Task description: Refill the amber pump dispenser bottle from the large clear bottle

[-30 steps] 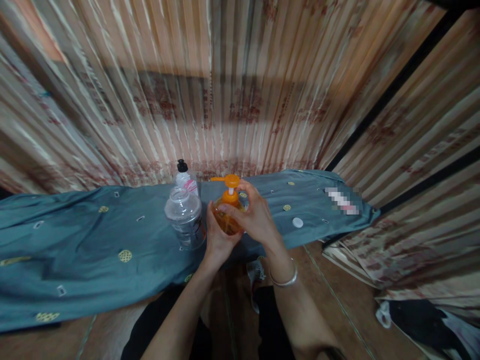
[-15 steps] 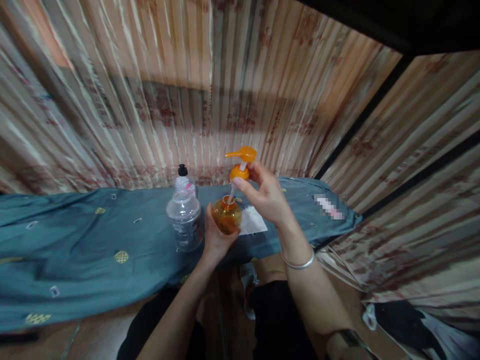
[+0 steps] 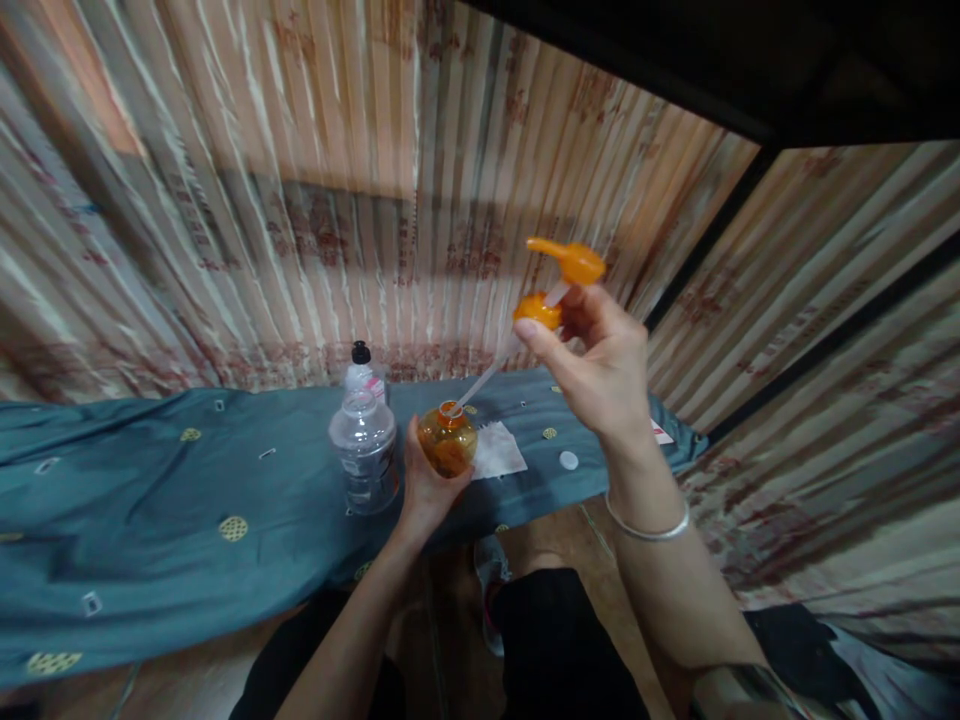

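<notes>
My left hand [image 3: 433,490] is wrapped round a rounded amber see-through bottle [image 3: 448,442] with an open neck. Above and to the right, my right hand [image 3: 600,365] grips an orange pump dispenser top [image 3: 540,310] by its collar, thumb in front and fingers behind. The pump's pale dip tube slants down to the left, its lower end at the bottle's mouth. To the left of my left hand stands a clear plastic bottle [image 3: 364,455] without a cap. Behind that is a smaller bottle with a black cap [image 3: 361,352].
A teal patterned cloth [image 3: 285,500] covers the long surface. On it lie a white sheet [image 3: 499,450], a small white disc [image 3: 568,461] and a partly hidden card [image 3: 661,432]. Curtains [image 3: 315,250] hang behind, and a dark frame bar [image 3: 720,240] slants at the right.
My right hand has moved up and right, drawing the pump's tube further out of the amber bottle and tilting it. My left hand keeps its hold. The white disc has come into sight.
</notes>
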Tool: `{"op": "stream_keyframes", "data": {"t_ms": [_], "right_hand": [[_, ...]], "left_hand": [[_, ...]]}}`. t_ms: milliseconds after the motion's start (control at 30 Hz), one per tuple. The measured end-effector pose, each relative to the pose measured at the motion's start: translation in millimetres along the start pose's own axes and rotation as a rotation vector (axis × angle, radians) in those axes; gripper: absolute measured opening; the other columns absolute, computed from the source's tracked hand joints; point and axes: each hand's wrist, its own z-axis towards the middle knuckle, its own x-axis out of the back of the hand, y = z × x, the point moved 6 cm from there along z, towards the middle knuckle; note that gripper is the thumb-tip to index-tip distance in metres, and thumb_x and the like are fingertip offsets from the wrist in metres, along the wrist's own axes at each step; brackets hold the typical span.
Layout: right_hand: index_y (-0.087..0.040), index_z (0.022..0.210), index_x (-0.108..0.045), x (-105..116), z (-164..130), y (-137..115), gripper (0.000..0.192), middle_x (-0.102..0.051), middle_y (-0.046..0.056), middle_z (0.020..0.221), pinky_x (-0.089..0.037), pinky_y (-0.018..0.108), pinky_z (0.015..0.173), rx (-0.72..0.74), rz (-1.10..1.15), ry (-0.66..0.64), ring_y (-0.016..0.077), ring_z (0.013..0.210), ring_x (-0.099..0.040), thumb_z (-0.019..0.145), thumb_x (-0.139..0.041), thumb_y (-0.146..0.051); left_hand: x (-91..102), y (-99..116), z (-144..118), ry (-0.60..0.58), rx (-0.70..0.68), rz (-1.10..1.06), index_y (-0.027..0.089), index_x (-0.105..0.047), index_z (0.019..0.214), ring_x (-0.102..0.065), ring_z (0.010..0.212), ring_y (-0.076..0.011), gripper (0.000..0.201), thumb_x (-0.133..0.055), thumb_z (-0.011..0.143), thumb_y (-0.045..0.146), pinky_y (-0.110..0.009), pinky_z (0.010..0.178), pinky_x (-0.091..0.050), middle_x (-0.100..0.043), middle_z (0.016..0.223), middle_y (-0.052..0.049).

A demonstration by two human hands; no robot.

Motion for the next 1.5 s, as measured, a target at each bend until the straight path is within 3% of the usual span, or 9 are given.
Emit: {"op": "stream_keyframes", "data": {"t_ms": [267, 433, 533, 600, 767, 867, 933, 1167, 1500], "right_hand": [[-0.025, 0.091, -0.062, 78, 32, 12, 0.035, -0.077, 0.000, 0.089, -0.057, 0.031, 0.064, 0.044, 0.278, 0.263, 0.0132, 0.065, -0.066, 0.085, -0.086, -0.049], [-0.024, 0.104, -0.062, 90, 20, 76, 0.036, -0.078, 0.001, 0.098, -0.056, 0.027, 0.064, -0.052, 0.216, 0.323, 0.0135, 0.070, -0.071, 0.082, -0.086, -0.040], [-0.021, 0.121, -0.063, 65, 1, 132, 0.039, -0.078, 0.002, 0.101, -0.062, 0.034, 0.077, -0.099, -0.120, 0.154, 0.0200, 0.085, -0.076, 0.089, -0.077, -0.038], [-0.018, 0.139, -0.056, 26, -17, 171, 0.040, -0.078, 0.009, 0.118, -0.062, 0.038, 0.087, -0.120, -0.581, -0.249, 0.0236, 0.100, -0.077, 0.101, -0.058, -0.030], [-0.017, 0.127, -0.068, -36, -67, 236, 0.037, -0.072, 0.016, 0.138, -0.058, 0.036, 0.102, -0.103, -0.799, -0.735, 0.0258, 0.117, -0.074, 0.093, -0.061, -0.005], [-0.015, 0.119, -0.072, -55, -90, 265, 0.021, -0.072, 0.017, 0.130, -0.059, 0.040, 0.101, -0.099, -0.906, -0.966, 0.0262, 0.114, -0.073, 0.099, -0.067, -0.016], [-0.018, 0.130, -0.067, -62, -102, 281, 0.034, -0.069, 0.012, 0.135, -0.061, 0.046, 0.098, -0.090, -0.960, -1.080, 0.0261, 0.115, -0.071, 0.102, -0.071, -0.035], [-0.020, 0.138, -0.063, -66, -115, 308, 0.039, -0.065, 0.013, 0.142, -0.061, 0.046, 0.100, -0.011, -1.048, -1.214, 0.0268, 0.118, -0.071, 0.103, -0.070, -0.034], [-0.010, 0.159, -0.042, -39, -116, 288, 0.070, -0.054, 0.027, 0.158, -0.050, 0.039, 0.115, -0.066, -1.050, -1.127, 0.0302, 0.137, -0.065, 0.090, -0.052, 0.002]], "left_hand": [[2.6, -3, 1, -0.011, 0.057, -0.001, 0.024, -0.029, 0.156, -0.047, 0.151, -0.0402, 0.114, -0.089, 0.061, 0.035, -0.062, 0.127, -0.032, -0.046, 0.159, -0.021], [5.6, -4, 1, -0.026, 0.092, 0.010, 0.023, -0.030, 0.156, -0.047, 0.151, -0.0394, 0.115, -0.090, 0.059, 0.035, -0.059, 0.128, -0.032, -0.047, 0.159, -0.021], [7.3, -2, 0, -0.026, 0.108, 0.019, 0.020, -0.031, 0.156, -0.046, 0.152, -0.0397, 0.115, -0.090, 0.059, 0.036, -0.058, 0.129, -0.031, -0.048, 0.159, -0.022], [8.3, -1, 0, -0.021, 0.116, 0.024, 0.018, -0.031, 0.156, -0.046, 0.152, -0.0403, 0.116, -0.090, 0.058, 0.036, -0.058, 0.129, -0.032, -0.047, 0.160, -0.023], [10.3, 1, -3, -0.005, 0.123, 0.038, 0.020, -0.032, 0.156, -0.048, 0.151, -0.0405, 0.114, -0.089, 0.059, 0.039, -0.059, 0.128, -0.034, -0.047, 0.160, -0.022], [11.4, 2, -4, -0.005, 0.122, 0.057, 0.020, -0.032, 0.156, -0.047, 0.152, -0.0403, 0.114, -0.089, 0.060, 0.039, -0.059, 0.128, -0.033, -0.047, 0.161, -0.022], [11.8, 3, -5, -0.012, 0.126, 0.067, 0.019, -0.030, 0.157, -0.046, 0.153, -0.0397, 0.114, -0.088, 0.061, 0.039, -0.059, 0.129, -0.033, -0.045, 0.162, -0.022], [13.2, 7, -6, -0.021, 0.156, 0.091, 0.018, -0.026, 0.160, -0.043, 0.155, -0.0383, 0.118, -0.088, 0.062, 0.039, -0.056, 0.129, -0.033, -0.043, 0.163, -0.022], [11.9, 1, -8, -0.051, 0.127, 0.075, 0.019, -0.022, 0.163, -0.038, 0.158, -0.0388, 0.124, -0.090, 0.061, 0.039, -0.056, 0.131, -0.028, -0.039, 0.166, -0.022]]}}
